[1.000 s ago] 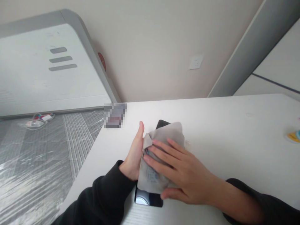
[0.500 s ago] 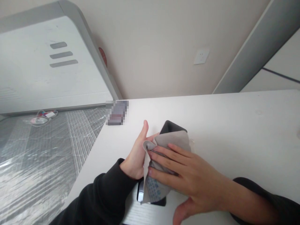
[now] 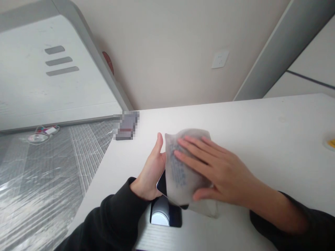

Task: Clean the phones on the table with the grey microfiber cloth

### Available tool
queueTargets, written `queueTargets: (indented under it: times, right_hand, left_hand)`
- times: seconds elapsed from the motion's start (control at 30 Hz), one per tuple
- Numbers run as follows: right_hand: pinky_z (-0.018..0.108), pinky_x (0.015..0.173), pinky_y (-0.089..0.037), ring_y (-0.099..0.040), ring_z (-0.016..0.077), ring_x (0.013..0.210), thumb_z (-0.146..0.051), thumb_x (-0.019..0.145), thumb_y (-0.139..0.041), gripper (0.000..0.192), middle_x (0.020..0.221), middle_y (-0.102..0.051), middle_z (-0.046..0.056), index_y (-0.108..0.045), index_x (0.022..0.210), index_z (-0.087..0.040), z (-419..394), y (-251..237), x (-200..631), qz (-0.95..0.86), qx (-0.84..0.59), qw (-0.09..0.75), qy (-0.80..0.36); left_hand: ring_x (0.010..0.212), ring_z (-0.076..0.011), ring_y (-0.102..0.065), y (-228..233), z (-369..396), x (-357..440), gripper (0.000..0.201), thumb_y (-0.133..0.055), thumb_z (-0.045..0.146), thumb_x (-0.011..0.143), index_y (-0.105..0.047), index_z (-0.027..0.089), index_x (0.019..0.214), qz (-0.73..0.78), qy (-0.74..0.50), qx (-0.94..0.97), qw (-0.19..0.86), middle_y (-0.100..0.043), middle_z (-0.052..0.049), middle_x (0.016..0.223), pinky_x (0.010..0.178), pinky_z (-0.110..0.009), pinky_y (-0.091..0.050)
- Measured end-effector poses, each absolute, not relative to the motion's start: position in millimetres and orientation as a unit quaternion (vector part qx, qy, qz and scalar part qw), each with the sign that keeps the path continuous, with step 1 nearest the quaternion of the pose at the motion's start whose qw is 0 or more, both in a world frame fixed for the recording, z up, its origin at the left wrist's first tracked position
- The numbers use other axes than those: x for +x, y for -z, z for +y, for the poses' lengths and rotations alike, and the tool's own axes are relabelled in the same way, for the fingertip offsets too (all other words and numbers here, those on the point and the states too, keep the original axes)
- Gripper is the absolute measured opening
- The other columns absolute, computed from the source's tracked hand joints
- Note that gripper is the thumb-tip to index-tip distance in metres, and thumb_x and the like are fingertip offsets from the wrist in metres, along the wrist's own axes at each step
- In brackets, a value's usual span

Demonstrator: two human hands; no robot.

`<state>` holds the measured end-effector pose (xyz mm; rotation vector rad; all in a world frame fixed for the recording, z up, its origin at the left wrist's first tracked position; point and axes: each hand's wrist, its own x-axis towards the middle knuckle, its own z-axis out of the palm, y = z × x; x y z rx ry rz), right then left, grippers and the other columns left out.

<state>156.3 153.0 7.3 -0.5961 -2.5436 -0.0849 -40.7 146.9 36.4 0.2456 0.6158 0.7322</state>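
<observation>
A dark phone (image 3: 162, 183) with a shiny rim rests in my left hand (image 3: 151, 170), whose thumb points up and whose fingers go behind it, mostly hidden. Over most of the phone lies a thin grey cloth (image 3: 180, 188) with faint blue print. My right hand (image 3: 222, 170) presses flat on that cloth, fingers stretched and a little apart, thumb out to the side. Just below, on the white table (image 3: 261, 146), lies a second black, glossy, phone-like slab (image 3: 175, 216) that reflects a round pale shape. A pale, thin corner (image 3: 206, 207) sticks out under my right hand.
A blurred-out dark flat object (image 3: 127, 125) sits at the table's back left corner. Left of the table stands a white and grey headboard-like panel (image 3: 31, 83) above a plastic-covered striped surface (image 3: 52, 167) with a cable bundle (image 3: 43, 134). Something yellow (image 3: 331, 143) shows at the right edge.
My right hand and the cloth have moved up over the phone, and the cloth lies flatter. More of the glossy slab below shows. The view has shifted slightly right.
</observation>
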Motion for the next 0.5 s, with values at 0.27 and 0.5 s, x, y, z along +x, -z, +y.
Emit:
queueTargets:
  times: [0.27, 0.5]
  right_hand:
    - [0.043, 0.125, -0.036, -0.047, 0.0265, 0.148, -0.076, 0.099, -0.032, 0.087, 0.157, -0.054, 0.015, -0.052, 0.152, -0.01, 140.2, -6.6, 147.6, -0.959, -0.131, 0.252, 0.02]
    - [0.056, 0.123, -0.036, -0.034, 0.0349, 0.156, -0.074, 0.099, -0.041, 0.084, 0.162, -0.046, 0.019, -0.049, 0.154, -0.011, 142.5, -7.4, 151.8, -0.944, -0.204, 0.26, 0.011]
  left_hand:
    - [0.074, -0.0218, -0.074, -35.7, 147.9, -44.9, 0.09, -0.016, 0.072, 0.101, -0.06, 0.003, 0.137, 0.322, -0.366, 0.15, 0.86, -0.078, -0.014, 0.085, 0.068, -0.027, -0.051]
    - [0.096, -0.0281, -0.076, -42.0, 147.8, -41.4, 0.092, -0.008, 0.072, 0.1, -0.056, 0.008, 0.145, 0.305, -0.377, 0.144, 0.863, -0.078, -0.017, 0.109, 0.095, -0.038, -0.052]
